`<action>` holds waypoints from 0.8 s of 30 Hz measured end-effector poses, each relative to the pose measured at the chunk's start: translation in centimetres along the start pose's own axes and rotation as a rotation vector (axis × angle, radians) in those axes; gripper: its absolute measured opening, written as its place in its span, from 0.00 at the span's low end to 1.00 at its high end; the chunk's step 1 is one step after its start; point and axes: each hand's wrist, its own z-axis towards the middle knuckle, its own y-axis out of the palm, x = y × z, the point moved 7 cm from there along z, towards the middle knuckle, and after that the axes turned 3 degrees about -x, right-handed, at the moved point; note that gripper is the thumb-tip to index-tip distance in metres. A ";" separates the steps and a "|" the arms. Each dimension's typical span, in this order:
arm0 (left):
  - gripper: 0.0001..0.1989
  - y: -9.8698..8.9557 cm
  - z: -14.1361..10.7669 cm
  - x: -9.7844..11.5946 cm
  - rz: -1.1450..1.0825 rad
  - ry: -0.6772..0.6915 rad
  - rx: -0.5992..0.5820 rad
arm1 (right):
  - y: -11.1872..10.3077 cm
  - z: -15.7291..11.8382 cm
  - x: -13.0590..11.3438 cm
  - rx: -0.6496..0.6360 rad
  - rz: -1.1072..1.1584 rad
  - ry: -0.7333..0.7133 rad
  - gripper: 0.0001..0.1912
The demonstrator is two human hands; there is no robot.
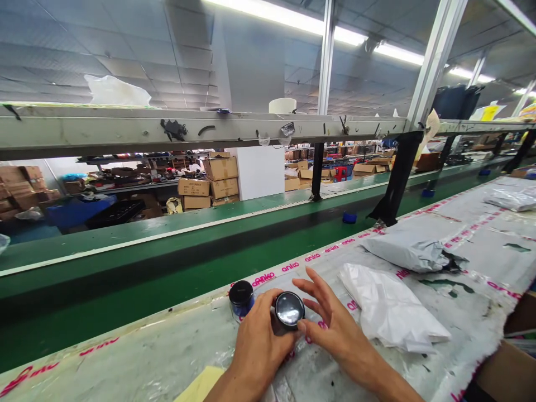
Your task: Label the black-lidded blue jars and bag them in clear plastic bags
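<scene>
Two jars out: my left hand (259, 343) curls round a round jar with a glossy black top (288, 309), my right hand (339, 329) has its fingers (314, 290) spread just beside it; a blue glass jar with a black lid (241, 298) stands upright, lid on, on the white plastic-covered desk (125, 349).

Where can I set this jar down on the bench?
Left of the blue jar, the plastic-sheeted bench is free up to the yellow paper. Another patch lies between the grey mailer and silver bag. Crowded by the left hand, right hand and white bag.
</scene>
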 end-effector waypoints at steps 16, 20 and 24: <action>0.25 1.2 -0.3 -0.3 0.082 0.017 -0.080 | 1.0 -0.7 1.7 0.082 0.072 0.082 0.43; 0.24 0.9 -0.5 -0.4 0.208 -0.010 -0.037 | -0.2 -1.2 1.7 0.194 0.037 0.104 0.31; 0.25 0.6 -0.5 -0.8 0.199 -0.060 -0.047 | -0.8 -1.5 2.2 0.216 0.064 0.195 0.16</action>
